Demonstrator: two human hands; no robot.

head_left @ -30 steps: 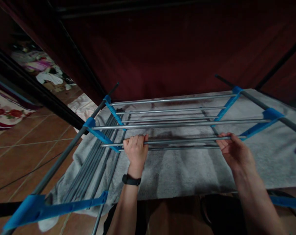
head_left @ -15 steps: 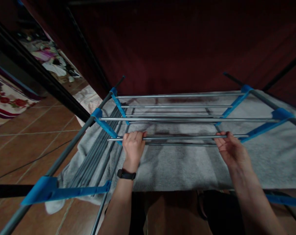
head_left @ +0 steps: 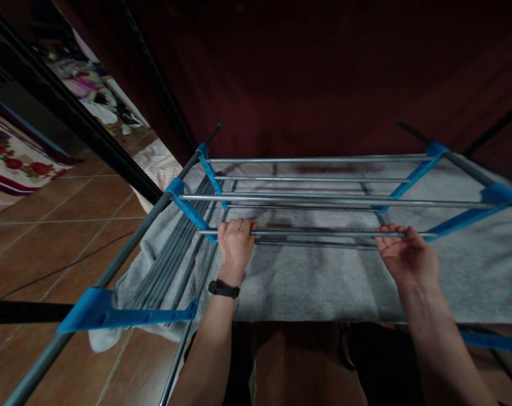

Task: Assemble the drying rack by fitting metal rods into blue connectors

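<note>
A grey metal rod runs crosswise in front of me, part of a rack with blue plastic brackets. My left hand is wrapped over it near its left end, knuckles up. Near the other end my right hand holds the same rod from below, palm up, fingers and thumb about it. The rod's left tip lies at the end of the left blue bracket; its right tip meets the right blue bracket. Whether either tip is seated I cannot tell. Several fitted rods span the rack behind it.
A grey towel lies beneath the rack. Several loose grey rods lie on it at the left. Another blue bracket juts from the left side pole. A dark red curtain hangs behind; a cable crosses the tiled floor.
The view has shifted slightly, so the rack and both hands appear a little further right and higher. Both hands keep their hold on the rod.
</note>
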